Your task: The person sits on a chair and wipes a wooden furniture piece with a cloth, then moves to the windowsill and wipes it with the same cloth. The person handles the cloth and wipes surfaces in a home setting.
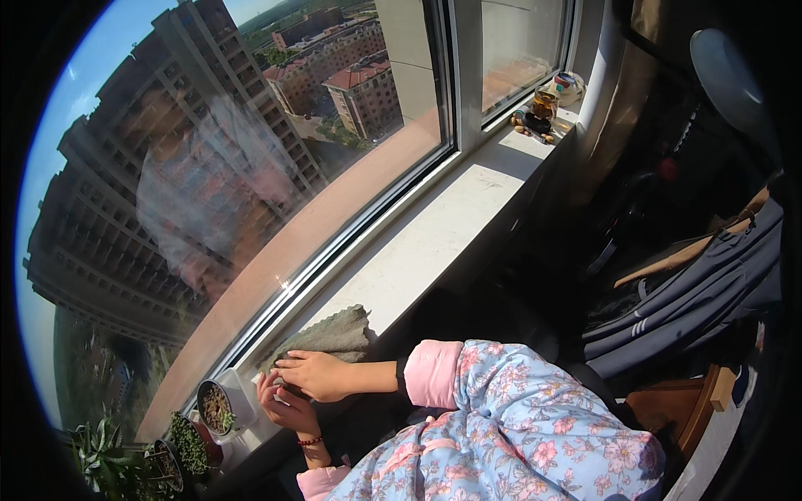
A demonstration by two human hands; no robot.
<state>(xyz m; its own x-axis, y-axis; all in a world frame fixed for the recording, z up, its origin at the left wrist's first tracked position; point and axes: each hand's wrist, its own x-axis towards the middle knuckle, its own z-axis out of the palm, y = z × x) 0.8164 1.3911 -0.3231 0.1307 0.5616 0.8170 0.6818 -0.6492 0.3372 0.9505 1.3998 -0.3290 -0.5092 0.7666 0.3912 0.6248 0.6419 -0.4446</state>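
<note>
On the white windowsill (422, 238) lies a crumpled grey-green cloth (334, 332) with a scalloped edge. My right hand (316, 375) rests palm-down on the cloth's near end, its fingers stretched out toward the window. Just below it is my left hand (286, 409), with a red beaded bracelet (309, 441) at the wrist. Its fingers are apart and slightly bent, close to the cloth's near edge; whether they touch the cloth I cannot tell. Part of the left palm and the cloth under my right hand are hidden.
Beside my left hand stands a light-coloured pot (215, 407) with soil and small plants. Further potted plants (188, 442) fill the lower left corner. Window glass (276, 167) runs along the sill. Small jars and ornaments (545, 108) sit at the far end. Dark clothes (693, 292) hang at right.
</note>
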